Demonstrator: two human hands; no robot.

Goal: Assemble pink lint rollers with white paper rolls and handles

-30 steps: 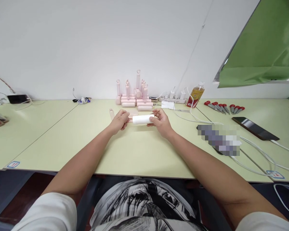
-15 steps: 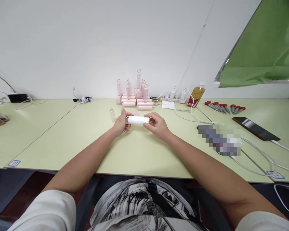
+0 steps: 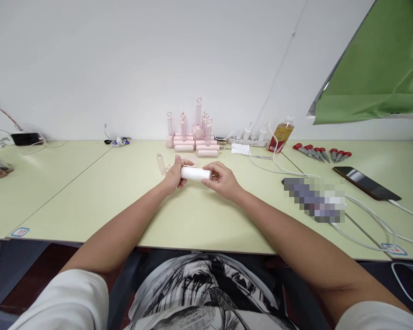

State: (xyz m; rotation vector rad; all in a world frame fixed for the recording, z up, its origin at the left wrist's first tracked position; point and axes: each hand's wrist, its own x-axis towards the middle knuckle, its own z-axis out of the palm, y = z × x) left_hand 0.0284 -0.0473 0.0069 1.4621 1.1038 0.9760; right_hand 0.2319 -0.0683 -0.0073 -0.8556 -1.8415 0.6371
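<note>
A white paper roll (image 3: 194, 173) lies crosswise between my two hands, just above the pale green table (image 3: 206, 220). My left hand (image 3: 175, 176) is closed round its left end, thumb on top. My right hand (image 3: 223, 180) pinches the right end with its fingertips. A small clear plastic piece (image 3: 160, 163) stands on the table just left of my left hand. Behind the roll, by the wall, is a heap of pink lint-roller handles and cases (image 3: 192, 133).
A power strip with chargers (image 3: 248, 140), a bottle of yellow liquid (image 3: 280, 135), several red-handled screwdrivers (image 3: 316, 153), a dark phone (image 3: 366, 183) and white cables (image 3: 368, 215) occupy the right side. A black device (image 3: 25, 138) and coiled cable (image 3: 118, 143) sit at the back left.
The roll and both hands shifted slightly left and toward me. The pink shaft that showed at the roll's left end one second ago is no longer visible.
</note>
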